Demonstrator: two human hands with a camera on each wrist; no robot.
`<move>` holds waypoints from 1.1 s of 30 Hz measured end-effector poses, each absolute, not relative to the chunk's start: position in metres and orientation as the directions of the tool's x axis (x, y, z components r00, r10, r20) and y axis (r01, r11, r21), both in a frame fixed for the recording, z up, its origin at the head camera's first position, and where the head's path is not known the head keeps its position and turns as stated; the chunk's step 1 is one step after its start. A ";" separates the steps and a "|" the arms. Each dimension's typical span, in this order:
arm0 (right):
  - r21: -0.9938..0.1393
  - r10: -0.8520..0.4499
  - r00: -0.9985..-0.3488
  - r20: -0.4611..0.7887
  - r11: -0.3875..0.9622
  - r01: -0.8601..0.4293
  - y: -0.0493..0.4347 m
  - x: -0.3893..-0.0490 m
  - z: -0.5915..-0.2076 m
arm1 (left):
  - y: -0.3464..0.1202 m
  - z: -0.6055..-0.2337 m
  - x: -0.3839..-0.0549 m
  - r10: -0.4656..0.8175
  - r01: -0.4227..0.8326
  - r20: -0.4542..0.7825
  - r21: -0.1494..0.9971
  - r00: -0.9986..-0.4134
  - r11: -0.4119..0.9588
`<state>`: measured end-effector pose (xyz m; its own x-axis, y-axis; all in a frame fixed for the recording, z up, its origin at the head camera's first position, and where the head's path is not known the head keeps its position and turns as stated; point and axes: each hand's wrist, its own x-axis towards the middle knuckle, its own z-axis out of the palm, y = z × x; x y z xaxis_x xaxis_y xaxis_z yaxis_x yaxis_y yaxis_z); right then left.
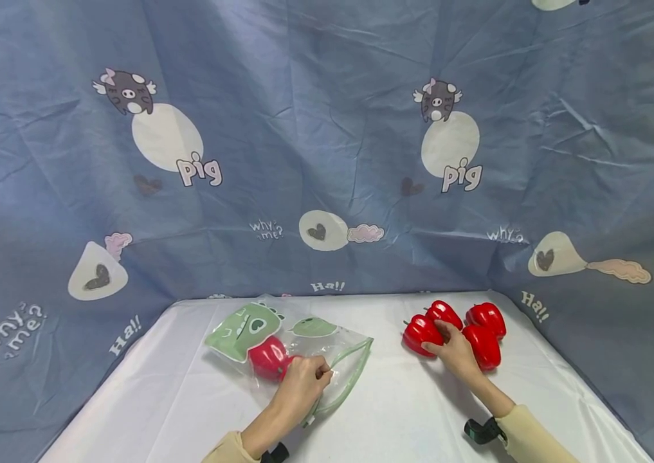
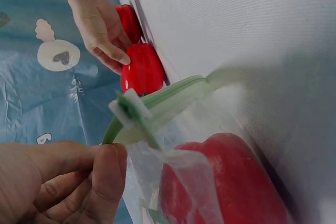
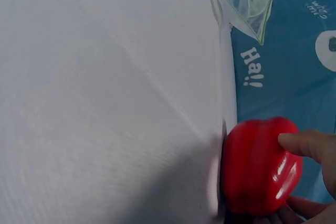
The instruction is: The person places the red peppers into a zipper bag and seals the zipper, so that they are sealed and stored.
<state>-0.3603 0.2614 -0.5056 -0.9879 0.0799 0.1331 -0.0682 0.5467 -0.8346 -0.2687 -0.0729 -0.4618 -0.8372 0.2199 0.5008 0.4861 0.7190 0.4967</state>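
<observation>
Pepper [image 1: 421, 336], red and glossy, lies on the white table [image 1: 182, 379] just left of the right hand's fingertips, at the left front of a small cluster. Its stem end faces left, so its long axis appears to run roughly crosswise, from the fingers toward the bag [image 1: 355, 352]. The right hand [image 1: 457, 350] is plainly the nearer one: it grips this pepper, thumb on the near side and fingers on the far side, as the right wrist view also shows; whether it bears any of the weight I cannot tell. Close about that hand are three more: a rear pepper [image 1: 445, 312] just behind, a far-right pepper [image 1: 487, 319] and a near-right pepper [image 1: 484, 350] beside the wrist. Well apart to the left, the clear bag with a green edge and dinosaur print lies with its edged mouth toward the cluster. The left hand [image 1: 302, 387] pinches that rim between thumb and finger, near a white slider [image 2: 128, 109]. Inside the bag is a bagged pepper [image 1: 267, 359], with more red partly hidden by the knuckles. Behind everything hangs a blue printed cloth [image 1: 327, 128].
</observation>
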 end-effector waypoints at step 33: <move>-0.849 0.057 -0.989 0.138 0.521 -0.089 0.237 -0.341 -0.499 | -0.074 -0.463 -0.270 0.219 0.491 0.509 0.494 -0.832 0.717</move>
<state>-0.3410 0.2370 -0.4994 -0.9888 0.0571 0.1382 -0.0885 0.5210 -0.8489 -0.2696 -0.0736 -0.4634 -0.8325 0.2190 0.5090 0.4909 0.7174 0.4943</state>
